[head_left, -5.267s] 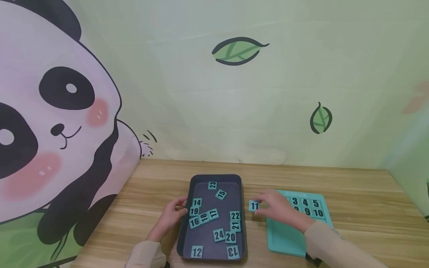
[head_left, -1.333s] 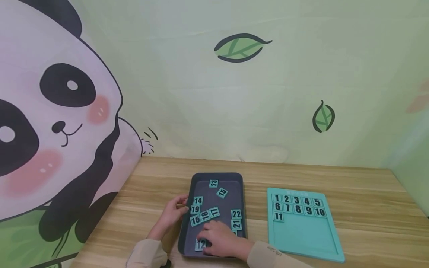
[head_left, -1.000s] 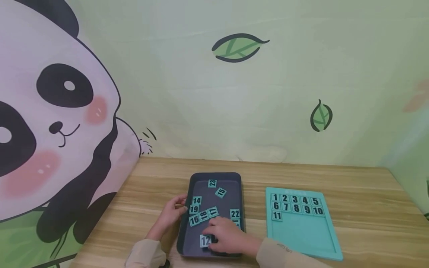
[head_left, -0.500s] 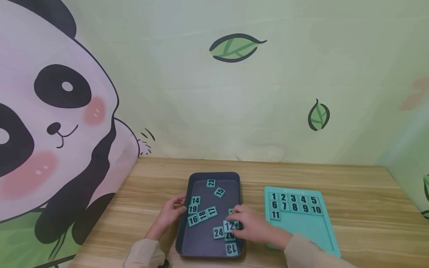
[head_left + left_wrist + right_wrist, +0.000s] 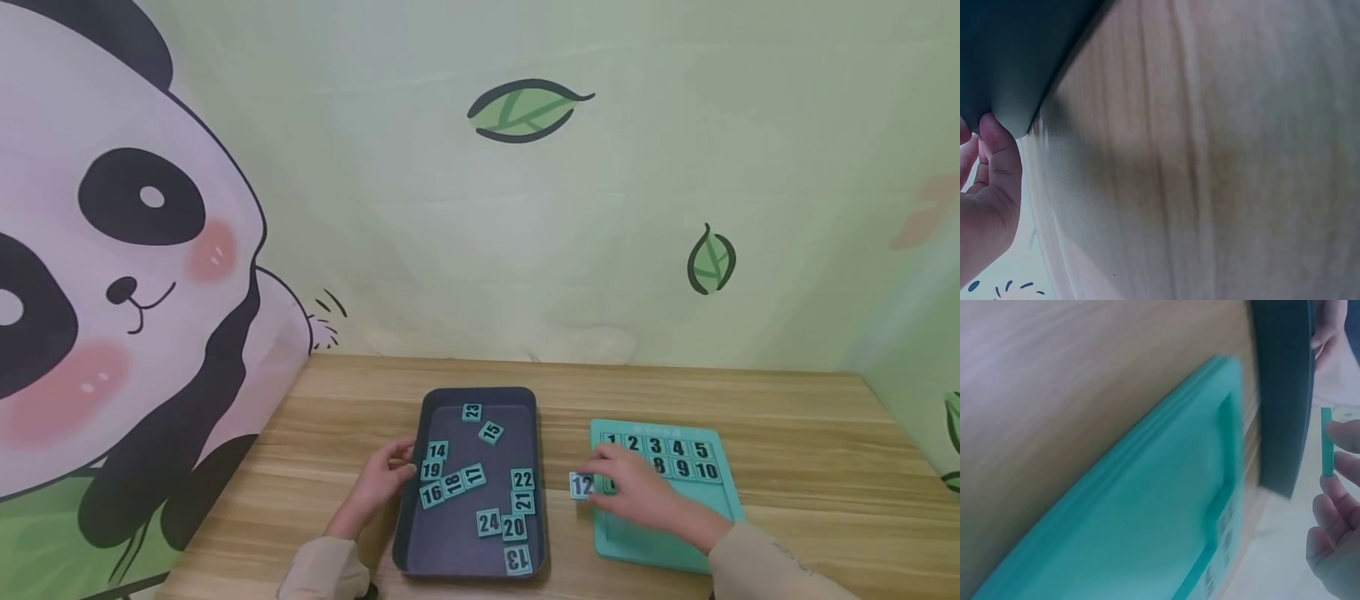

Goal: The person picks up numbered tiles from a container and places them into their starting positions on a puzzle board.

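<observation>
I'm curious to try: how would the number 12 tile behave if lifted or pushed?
The 12 tile is probably stiff: pinched by the right hand, it shows no bend. It looks small and thin, so likely light. Flat and square, it should slide rather than roll.

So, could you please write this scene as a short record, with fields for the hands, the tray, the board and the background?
Right hand: pinches tile 12
Left hand: touches left side of dark tray
Tray contents: twelve tiles, numbered 13 to 24, at various angles
Board: turquoise, right of the tray; number tiles in its upper part, some hidden by right hand
Surface: wood-grain table
Background: panda and leaf drawings
</observation>
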Available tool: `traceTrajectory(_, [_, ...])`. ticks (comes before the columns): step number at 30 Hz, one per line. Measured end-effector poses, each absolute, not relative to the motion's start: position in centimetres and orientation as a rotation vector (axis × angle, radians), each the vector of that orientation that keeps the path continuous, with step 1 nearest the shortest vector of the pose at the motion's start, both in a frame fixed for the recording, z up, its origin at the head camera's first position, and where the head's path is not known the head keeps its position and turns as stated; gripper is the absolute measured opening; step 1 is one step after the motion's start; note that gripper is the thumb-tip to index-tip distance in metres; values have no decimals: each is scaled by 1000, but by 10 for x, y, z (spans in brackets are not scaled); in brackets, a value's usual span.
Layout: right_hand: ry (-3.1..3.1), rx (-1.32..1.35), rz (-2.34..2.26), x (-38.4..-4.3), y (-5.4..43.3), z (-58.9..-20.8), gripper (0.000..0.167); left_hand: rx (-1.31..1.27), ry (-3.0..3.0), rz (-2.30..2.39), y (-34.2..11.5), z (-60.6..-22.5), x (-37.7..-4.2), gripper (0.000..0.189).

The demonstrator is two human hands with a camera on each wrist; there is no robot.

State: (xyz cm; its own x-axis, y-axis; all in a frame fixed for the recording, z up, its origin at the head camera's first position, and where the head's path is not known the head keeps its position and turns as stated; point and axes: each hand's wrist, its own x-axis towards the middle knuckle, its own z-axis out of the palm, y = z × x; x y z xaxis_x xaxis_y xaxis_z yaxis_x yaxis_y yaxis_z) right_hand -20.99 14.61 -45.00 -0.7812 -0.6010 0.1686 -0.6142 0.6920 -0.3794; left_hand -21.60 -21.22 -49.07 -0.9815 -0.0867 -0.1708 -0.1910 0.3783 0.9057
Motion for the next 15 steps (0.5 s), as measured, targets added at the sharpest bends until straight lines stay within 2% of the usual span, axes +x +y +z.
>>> traceTrajectory(15, [-2962, 802, 643, -221, 199, -475, 32, -249, 2534, 1685, -212, -490, -215, 41])
